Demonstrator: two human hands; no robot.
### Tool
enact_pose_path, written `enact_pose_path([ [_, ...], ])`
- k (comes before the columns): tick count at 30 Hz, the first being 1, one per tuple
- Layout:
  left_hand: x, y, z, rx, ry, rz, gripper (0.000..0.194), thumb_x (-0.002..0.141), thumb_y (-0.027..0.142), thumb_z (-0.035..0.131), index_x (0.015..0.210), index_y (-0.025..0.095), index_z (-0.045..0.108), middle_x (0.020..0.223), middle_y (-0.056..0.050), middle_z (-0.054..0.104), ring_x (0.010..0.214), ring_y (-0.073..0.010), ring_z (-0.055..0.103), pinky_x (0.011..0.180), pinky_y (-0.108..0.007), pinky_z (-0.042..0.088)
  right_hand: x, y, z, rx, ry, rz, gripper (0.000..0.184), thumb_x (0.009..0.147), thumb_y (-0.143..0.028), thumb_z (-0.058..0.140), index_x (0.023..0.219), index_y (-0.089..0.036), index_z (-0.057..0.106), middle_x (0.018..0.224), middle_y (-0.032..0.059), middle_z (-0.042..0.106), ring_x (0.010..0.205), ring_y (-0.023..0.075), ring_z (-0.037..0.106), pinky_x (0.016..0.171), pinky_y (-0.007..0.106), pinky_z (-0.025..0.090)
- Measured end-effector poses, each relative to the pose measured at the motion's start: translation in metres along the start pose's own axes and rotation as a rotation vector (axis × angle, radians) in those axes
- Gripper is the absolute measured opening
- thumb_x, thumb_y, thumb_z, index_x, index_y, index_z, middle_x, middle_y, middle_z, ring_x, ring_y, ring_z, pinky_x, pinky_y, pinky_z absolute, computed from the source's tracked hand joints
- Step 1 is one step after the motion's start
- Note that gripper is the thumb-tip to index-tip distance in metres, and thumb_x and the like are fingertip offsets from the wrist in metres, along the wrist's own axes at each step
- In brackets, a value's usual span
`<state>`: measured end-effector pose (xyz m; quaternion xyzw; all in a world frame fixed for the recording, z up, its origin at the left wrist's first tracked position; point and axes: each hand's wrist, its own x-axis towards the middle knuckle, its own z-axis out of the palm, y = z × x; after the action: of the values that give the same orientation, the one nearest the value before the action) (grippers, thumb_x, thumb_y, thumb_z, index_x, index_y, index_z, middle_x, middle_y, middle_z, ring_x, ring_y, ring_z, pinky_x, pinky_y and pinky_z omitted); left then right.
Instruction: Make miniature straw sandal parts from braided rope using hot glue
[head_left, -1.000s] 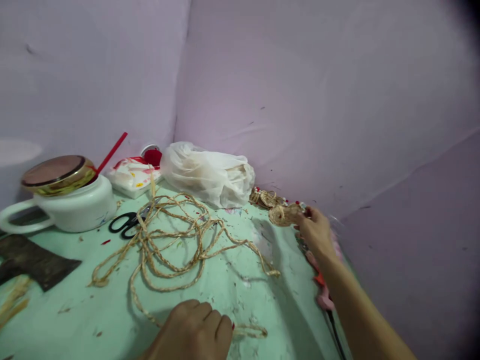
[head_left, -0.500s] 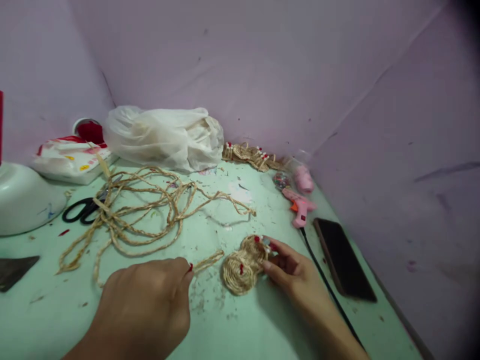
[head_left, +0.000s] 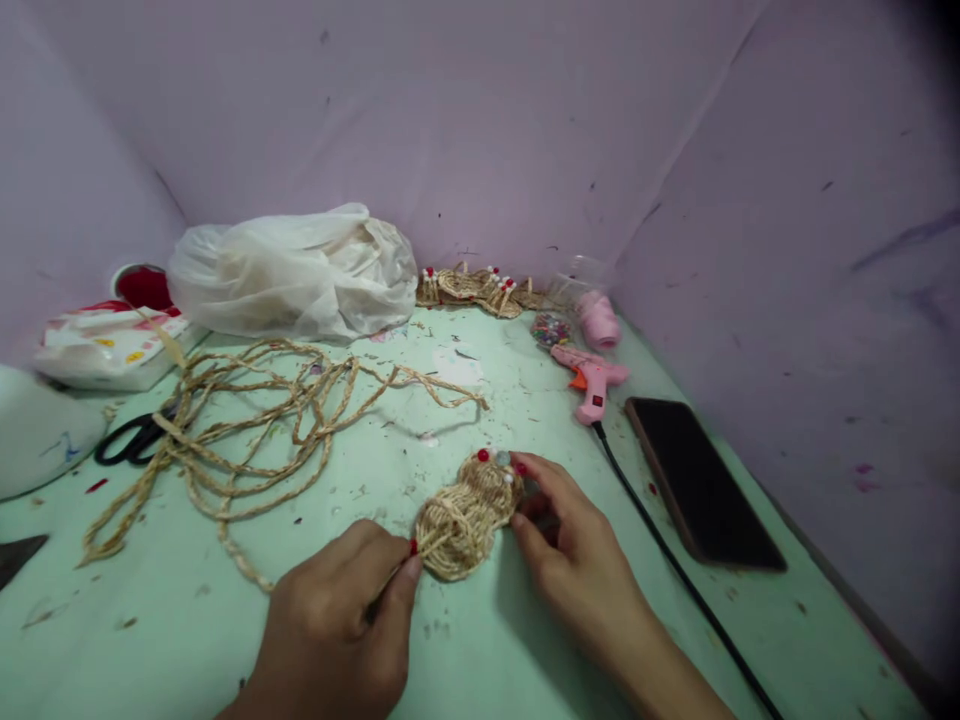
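A coiled twine piece [head_left: 457, 530], shaped like two joined rounds, lies tilted on the green table. Red, white and pale blue beads or pin heads sit along its far end. My right hand [head_left: 566, 535] grips that end, fingers behind and thumb at the near side. My left hand [head_left: 349, 605] is closed in a pinch on a doubled strand of twine [head_left: 435, 537], which lies across the nearer round. A red spot shows at the left fingertips; whether it is a bead or a nail, I cannot tell.
Loose twine [head_left: 262, 430] tangles over black scissors [head_left: 135, 438] at left. A pink glue gun [head_left: 592, 380] with a black cord, a phone [head_left: 701, 480] and pink spool [head_left: 598, 320] stand right. Behind are a white plastic bag [head_left: 292, 275] and more twine pieces [head_left: 480, 288].
My left hand has brought the doubled strand rightward onto the nearer round, covering its red centre. My right hand keeps its grip on the piece. The camera view has shifted slightly.
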<state>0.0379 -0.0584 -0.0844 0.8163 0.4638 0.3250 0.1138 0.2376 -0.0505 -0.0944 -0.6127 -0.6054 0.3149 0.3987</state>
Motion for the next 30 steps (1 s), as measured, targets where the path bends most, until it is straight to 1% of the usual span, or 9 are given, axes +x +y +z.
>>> enact_pose_path([
  [3,0.007,0.005,0.009,0.002,0.054,-0.045,0.013,0.082,0.02,0.05,0.075,0.019,0.061,0.059,0.001,0.054,0.051,-0.0117,0.052,0.048,-0.022,0.04,0.0,-0.002,0.0,0.0,-0.009,-0.011,0.043,0.074,-0.011,0.043,0.117,-0.019,0.048,0.118,0.0094,0.05,0.102,0.0235,0.051,0.082,0.04,0.046],
  [7,0.014,0.008,0.017,0.024,0.058,-0.09,0.017,0.081,0.019,0.049,0.067,0.019,0.06,0.058,0.001,0.054,0.051,-0.0126,0.052,0.048,-0.023,0.04,-0.001,-0.002,0.0,-0.008,-0.006,-0.013,0.043,0.074,-0.011,0.043,0.117,-0.018,0.047,0.117,0.01,0.049,0.105,0.0246,0.049,0.084,0.042,0.044],
  [16,0.016,0.009,0.019,0.092,0.042,-0.095,0.02,0.077,0.017,0.048,0.059,0.019,0.056,0.056,0.0,0.053,0.051,-0.0142,0.052,0.046,-0.024,0.039,0.002,-0.003,0.0,-0.03,-0.002,-0.03,0.041,0.073,-0.009,0.044,0.112,-0.02,0.051,0.113,0.0088,0.05,0.097,0.0227,0.052,0.081,0.04,0.045],
  [22,0.018,0.011,0.02,0.106,0.003,-0.121,0.019,0.075,0.017,0.048,0.059,0.019,0.058,0.056,-0.001,0.054,0.051,-0.0147,0.053,0.048,-0.025,0.039,0.001,-0.003,-0.001,-0.025,-0.023,-0.045,0.034,0.077,-0.012,0.045,0.107,-0.022,0.057,0.114,0.0075,0.049,0.093,0.0208,0.054,0.076,0.035,0.047],
  [25,0.019,0.012,0.019,0.134,-0.014,-0.107,0.02,0.076,0.018,0.047,0.058,0.019,0.056,0.056,-0.001,0.053,0.05,-0.0144,0.052,0.046,-0.025,0.038,0.002,-0.004,-0.002,-0.046,-0.036,-0.044,0.031,0.077,-0.012,0.046,0.103,-0.021,0.06,0.115,0.0079,0.049,0.091,0.02,0.054,0.072,0.032,0.048],
  [27,0.019,0.012,0.017,0.171,-0.051,-0.069,0.022,0.078,0.018,0.045,0.059,0.019,0.055,0.058,-0.001,0.054,0.051,-0.0151,0.052,0.046,-0.026,0.037,0.003,-0.005,-0.003,-0.054,-0.046,-0.032,0.028,0.077,-0.012,0.046,0.098,-0.02,0.062,0.114,0.0081,0.049,0.086,0.0186,0.056,0.067,0.03,0.048],
  [30,0.019,0.013,0.011,0.234,-0.147,-0.018,0.022,0.079,0.016,0.04,0.063,0.019,0.055,0.062,-0.003,0.055,0.056,-0.0178,0.053,0.049,-0.028,0.037,0.004,-0.005,-0.004,-0.047,-0.06,-0.019,0.026,0.076,-0.012,0.047,0.095,-0.02,0.063,0.113,0.0077,0.05,0.073,0.0146,0.056,0.061,0.029,0.048],
])
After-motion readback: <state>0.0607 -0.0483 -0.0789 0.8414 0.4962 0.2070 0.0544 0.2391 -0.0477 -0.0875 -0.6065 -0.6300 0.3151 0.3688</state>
